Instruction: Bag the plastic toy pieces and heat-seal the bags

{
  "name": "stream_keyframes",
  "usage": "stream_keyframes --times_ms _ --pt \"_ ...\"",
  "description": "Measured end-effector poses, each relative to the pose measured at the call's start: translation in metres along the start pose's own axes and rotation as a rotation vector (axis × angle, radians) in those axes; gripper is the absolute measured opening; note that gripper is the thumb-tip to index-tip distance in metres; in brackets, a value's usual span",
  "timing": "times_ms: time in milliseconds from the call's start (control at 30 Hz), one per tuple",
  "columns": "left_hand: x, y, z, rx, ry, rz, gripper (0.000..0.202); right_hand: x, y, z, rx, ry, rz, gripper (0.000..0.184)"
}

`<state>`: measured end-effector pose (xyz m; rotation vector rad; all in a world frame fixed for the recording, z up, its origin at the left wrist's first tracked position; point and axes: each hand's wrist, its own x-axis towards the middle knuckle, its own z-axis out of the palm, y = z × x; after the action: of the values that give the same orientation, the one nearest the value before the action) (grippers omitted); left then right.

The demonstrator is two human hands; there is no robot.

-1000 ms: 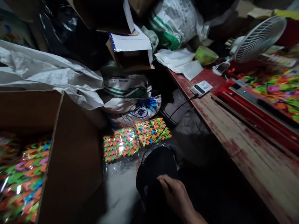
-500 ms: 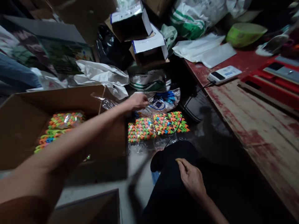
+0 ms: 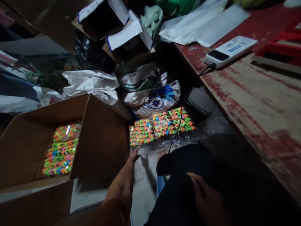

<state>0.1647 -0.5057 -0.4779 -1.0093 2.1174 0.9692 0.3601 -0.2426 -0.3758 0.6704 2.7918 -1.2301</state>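
My left hand (image 3: 134, 153) reaches down to the near left corner of a clear plastic bag (image 3: 141, 147), its fingers closed on the edge. Inside the bag are rows of small orange, green and yellow plastic pieces (image 3: 141, 132). More packed pieces (image 3: 174, 121) lie to the right, with a thin black cable (image 3: 180, 121) across them. My right hand (image 3: 207, 194) rests on my dark-clothed thigh (image 3: 178, 185), thumb stretched out and apart from the fingers, holding nothing visible. Shadow hides part of its fingers.
An open cardboard box (image 3: 101, 138) on the left holds similar packs (image 3: 61, 153). Crumpled sacks (image 3: 155, 102) and empty cartons (image 3: 127, 34) lie behind. On the right, a worn red table (image 3: 256, 103) bears a white power bank (image 3: 229, 51).
My left hand has come back from beyond the packs, down to their near left corner. The view has shifted, and more of the box's inside shows. My right hand stays on the thigh.
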Motion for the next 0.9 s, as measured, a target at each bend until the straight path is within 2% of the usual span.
stream_keyframes --times_ms 133,267,400,500,600,700,800,867,900 --pt "0.037 0.003 0.011 0.141 -0.054 -0.004 0.033 -0.002 0.002 0.002 0.023 -0.055 0.020 0.038" --pt "0.043 0.005 0.007 0.265 -0.094 0.068 0.031 0.000 0.005 0.006 -0.042 -0.044 0.018 0.037" --pt "0.029 0.021 -0.023 0.388 -0.074 0.224 0.031 0.005 0.001 0.008 -0.057 -0.054 -0.016 0.037" --pt "0.013 0.055 -0.056 0.496 -0.031 0.353 0.028 0.008 -0.006 0.009 -0.034 -0.070 -0.040 0.036" --pt "-0.016 0.104 -0.089 0.626 0.004 0.471 0.028 0.008 -0.016 0.006 0.022 -0.049 -0.108 0.036" --pt "-0.062 0.150 -0.120 0.786 0.029 0.555 0.027 0.011 -0.039 -0.009 0.078 -0.024 -0.201 0.036" --pt "-0.123 0.177 -0.156 0.938 0.054 0.641 0.024 0.024 -0.090 -0.034 0.114 0.087 -0.385 0.033" --pt "-0.169 0.184 -0.184 1.029 0.072 0.707 0.018 0.042 -0.135 -0.046 0.140 0.164 -0.566 0.032" --pt "-0.193 0.186 -0.198 1.069 0.083 0.741 0.014 0.051 -0.160 -0.049 0.160 0.152 -0.654 0.034"
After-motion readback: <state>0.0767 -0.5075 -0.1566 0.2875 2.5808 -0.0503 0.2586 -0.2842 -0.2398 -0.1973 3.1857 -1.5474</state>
